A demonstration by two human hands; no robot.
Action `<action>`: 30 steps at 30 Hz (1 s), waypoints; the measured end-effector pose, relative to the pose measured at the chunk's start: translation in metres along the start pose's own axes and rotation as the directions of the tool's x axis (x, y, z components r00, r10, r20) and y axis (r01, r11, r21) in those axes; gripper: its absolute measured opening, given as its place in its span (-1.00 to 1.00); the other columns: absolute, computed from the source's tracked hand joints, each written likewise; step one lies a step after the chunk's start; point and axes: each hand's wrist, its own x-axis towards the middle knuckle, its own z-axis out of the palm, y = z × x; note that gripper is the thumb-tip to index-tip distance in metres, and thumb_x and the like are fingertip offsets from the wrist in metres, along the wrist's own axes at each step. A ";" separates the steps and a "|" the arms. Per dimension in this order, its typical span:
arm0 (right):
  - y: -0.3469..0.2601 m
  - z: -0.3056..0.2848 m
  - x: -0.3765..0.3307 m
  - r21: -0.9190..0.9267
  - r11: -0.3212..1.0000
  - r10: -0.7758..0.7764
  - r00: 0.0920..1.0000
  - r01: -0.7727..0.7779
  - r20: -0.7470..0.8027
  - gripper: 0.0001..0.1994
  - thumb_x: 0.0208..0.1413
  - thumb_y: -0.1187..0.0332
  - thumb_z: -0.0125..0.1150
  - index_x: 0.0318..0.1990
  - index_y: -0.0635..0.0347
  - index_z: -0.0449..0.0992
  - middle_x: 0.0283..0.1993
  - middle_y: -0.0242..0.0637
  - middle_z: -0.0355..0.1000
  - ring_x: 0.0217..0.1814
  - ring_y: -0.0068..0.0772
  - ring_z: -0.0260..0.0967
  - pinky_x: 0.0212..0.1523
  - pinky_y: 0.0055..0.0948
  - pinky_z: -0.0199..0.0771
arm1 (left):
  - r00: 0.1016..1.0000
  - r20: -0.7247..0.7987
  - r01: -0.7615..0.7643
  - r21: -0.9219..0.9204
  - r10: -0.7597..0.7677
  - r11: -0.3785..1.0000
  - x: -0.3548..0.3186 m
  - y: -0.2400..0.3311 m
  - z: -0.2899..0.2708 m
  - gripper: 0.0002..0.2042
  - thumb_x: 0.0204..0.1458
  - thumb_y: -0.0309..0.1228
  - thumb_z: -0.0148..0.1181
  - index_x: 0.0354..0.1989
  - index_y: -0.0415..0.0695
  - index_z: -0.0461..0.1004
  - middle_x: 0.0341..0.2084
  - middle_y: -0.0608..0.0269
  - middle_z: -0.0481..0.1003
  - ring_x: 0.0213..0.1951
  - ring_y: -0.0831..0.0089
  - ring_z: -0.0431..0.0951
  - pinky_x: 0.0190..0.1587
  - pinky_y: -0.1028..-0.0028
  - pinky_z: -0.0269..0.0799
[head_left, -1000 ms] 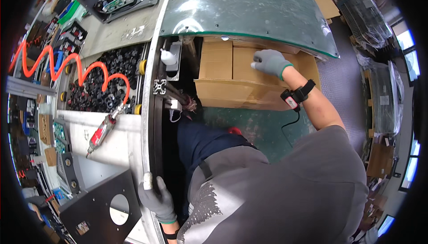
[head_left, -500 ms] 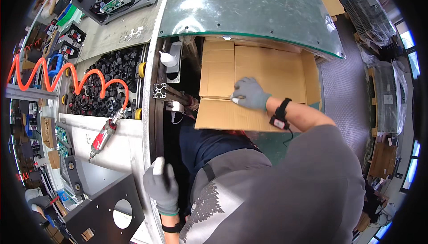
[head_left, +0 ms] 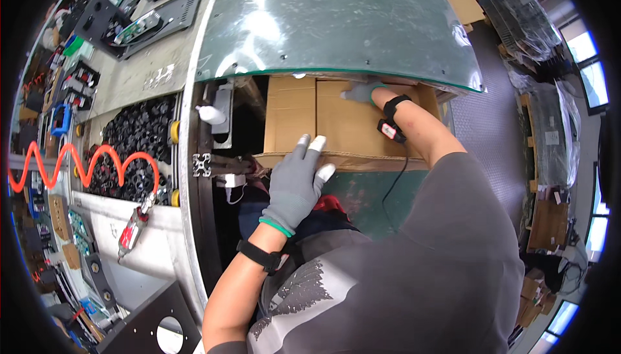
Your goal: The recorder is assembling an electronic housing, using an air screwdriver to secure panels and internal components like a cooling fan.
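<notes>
A brown cardboard box [head_left: 291, 111] stands below the edge of a green-topped table, partly under it. My right hand [head_left: 363, 91], in a grey glove, lies with fingers stretched out on the cardboard at the box's far side, close beneath the table edge. At the near left corner is my left hand [head_left: 296, 182], gloved in grey with pale fingertips. Its fingers are spread and hold nothing, over or against the near flap [head_left: 362, 161], which shows as a narrow strip. Whether the fingertips touch the cardboard is hard to tell.
The green tabletop [head_left: 336, 17] overhangs the box. On the left, a metal-edged bench carries a bin of black parts [head_left: 139, 127], a red power screwdriver [head_left: 132, 231] on a coiled orange hose [head_left: 107, 160], and a black panel [head_left: 145, 328]. A white bottle [head_left: 211, 115] stands beside an aluminium profile [head_left: 202, 165].
My left hand has come from the bench edge to the box's near corner. My right hand has slid to the far side. The near flap, spread toward me before, now looks narrow.
</notes>
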 end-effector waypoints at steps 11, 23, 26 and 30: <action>-0.012 -0.007 -0.032 -0.216 0.971 -0.142 0.973 0.102 -0.181 -0.15 0.10 -0.25 0.04 0.46 0.03 0.15 0.57 -0.10 -0.05 0.59 0.02 -0.13 0.51 -0.03 -0.07 | 0.779 0.622 0.183 -0.101 -0.082 0.978 -0.048 -0.042 0.063 -0.76 0.17 -0.20 0.11 -0.07 0.01 0.51 -0.36 0.07 0.62 -0.26 -0.02 0.62 -0.23 0.04 0.47; -0.017 0.004 -0.019 -0.134 0.990 -0.055 0.991 0.038 -0.126 -0.02 -0.01 -0.27 0.19 0.46 0.15 0.07 0.54 -0.02 0.01 0.58 0.04 -0.09 0.50 0.00 -0.08 | 0.842 0.503 -0.016 0.383 -0.194 0.924 -0.009 -0.040 0.095 0.01 -0.22 -0.14 0.50 0.48 0.12 0.07 0.01 0.23 0.44 0.04 0.21 0.46 -0.06 0.23 0.39; -0.024 -0.009 -0.028 -0.162 0.986 -0.056 0.987 0.031 -0.149 0.07 -0.06 -0.30 0.23 0.49 0.17 0.00 0.58 -0.03 -0.11 0.62 0.03 -0.22 0.54 -0.02 -0.18 | 0.830 0.483 0.035 0.455 -0.280 0.890 -0.015 -0.029 0.076 0.08 -0.24 -0.03 0.49 0.51 0.11 -0.01 0.15 0.23 0.36 0.13 0.21 0.39 0.00 0.21 0.37; -0.029 -0.044 -0.072 -0.017 1.000 0.022 0.998 -0.023 -0.057 0.04 -0.13 -0.27 0.32 0.44 0.19 0.15 0.52 0.01 0.04 0.57 0.00 -0.06 0.51 -0.18 -0.09 | 0.871 0.263 0.142 0.673 -0.415 0.726 -0.027 -0.047 0.037 0.18 -0.23 0.21 0.41 0.55 0.12 -0.18 0.47 0.21 -0.01 0.33 -0.03 0.18 0.25 0.10 0.20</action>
